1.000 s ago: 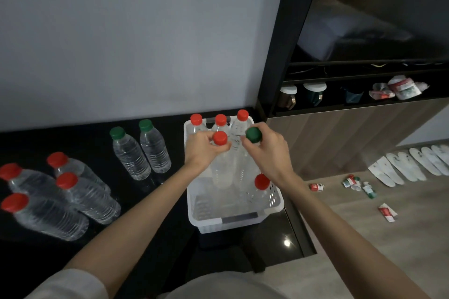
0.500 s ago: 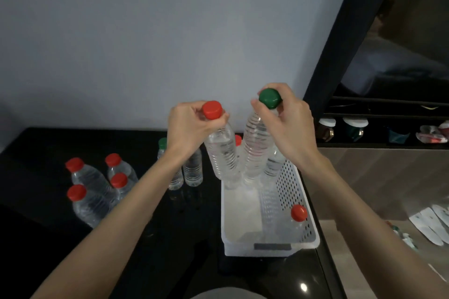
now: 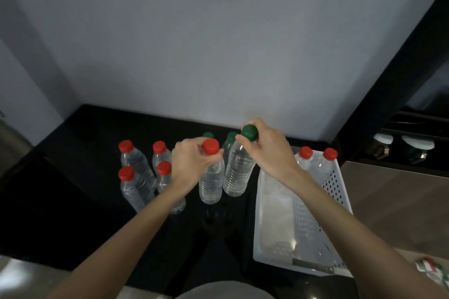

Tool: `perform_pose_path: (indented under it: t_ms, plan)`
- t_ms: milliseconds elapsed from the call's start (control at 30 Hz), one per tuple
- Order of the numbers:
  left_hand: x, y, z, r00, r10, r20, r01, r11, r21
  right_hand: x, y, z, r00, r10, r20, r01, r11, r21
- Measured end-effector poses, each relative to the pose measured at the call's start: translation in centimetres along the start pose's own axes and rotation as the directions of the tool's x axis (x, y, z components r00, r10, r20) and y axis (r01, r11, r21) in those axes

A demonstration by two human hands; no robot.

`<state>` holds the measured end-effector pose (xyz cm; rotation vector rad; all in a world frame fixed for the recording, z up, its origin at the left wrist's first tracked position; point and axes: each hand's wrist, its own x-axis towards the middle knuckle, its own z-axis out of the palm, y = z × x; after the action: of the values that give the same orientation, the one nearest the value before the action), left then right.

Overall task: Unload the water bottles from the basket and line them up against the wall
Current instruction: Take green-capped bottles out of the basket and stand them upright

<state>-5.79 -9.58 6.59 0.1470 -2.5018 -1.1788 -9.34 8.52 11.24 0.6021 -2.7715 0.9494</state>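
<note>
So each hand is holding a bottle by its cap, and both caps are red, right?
Not both. In the head view the left hand grips a red-capped bottle by its cap, but the right hand grips a green-capped bottle.

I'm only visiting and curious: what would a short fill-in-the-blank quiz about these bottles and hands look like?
The left hand grips the left bottle, whose cap is ___. The right hand grips the right bottle, whose cap is ___. The white basket shows ___ red caps at its far end. Left of both hands, ___ red-topped bottles stand on the black counter.
Missing words: red, green, two, four.
</note>
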Motion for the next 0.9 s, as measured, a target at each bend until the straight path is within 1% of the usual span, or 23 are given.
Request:
perform_pose_path:
  t_ms: [200,333,400,500,600,700,800,900]
  plan:
    - [-0.8,-3.1,2.3,0.996,-0.093,0.014,0.093,0.996,0.006,-0.4,1.9,5.1,0.983,0.045,0.177,-0.045,0.999,-0.005]
    - [-0.6,-3.9,3.6,0.986,-0.166,-0.005,0.166,0.985,0.038,0.0,3.3,7.0,0.966,0.12,0.228,-0.127,0.992,0.018]
    - [-0.5,-4.3,4.1,0.987,-0.163,0.018,0.161,0.985,0.056,0.1,3.6,7.6,0.957,0.134,0.259,-0.148,0.988,0.038]
    - [-0.1,-5.0,4.5,0.986,-0.155,0.056,0.153,0.987,0.041,0.3,4.2,8.4,0.95,0.152,0.271,-0.175,0.983,0.063]
    - [0.6,-5.4,4.6,0.986,-0.133,0.103,0.128,0.99,0.057,0.4,4.6,9.0,0.947,0.167,0.273,-0.198,0.976,0.09]
    - [0.9,-5.8,4.4,0.985,-0.094,0.144,0.081,0.992,0.098,0.6,4.9,9.2,0.948,0.142,0.283,-0.179,0.978,0.108]
    - [0.5,-5.9,4.3,0.983,-0.002,0.186,-0.024,0.99,0.137,0.4,5.4,9.0,0.953,0.098,0.286,-0.132,0.986,0.103]
    - [0.2,-5.6,4.1,0.967,0.158,0.198,-0.197,0.96,0.198,-0.3,5.6,8.1,0.953,0.095,0.288,-0.125,0.988,0.086]
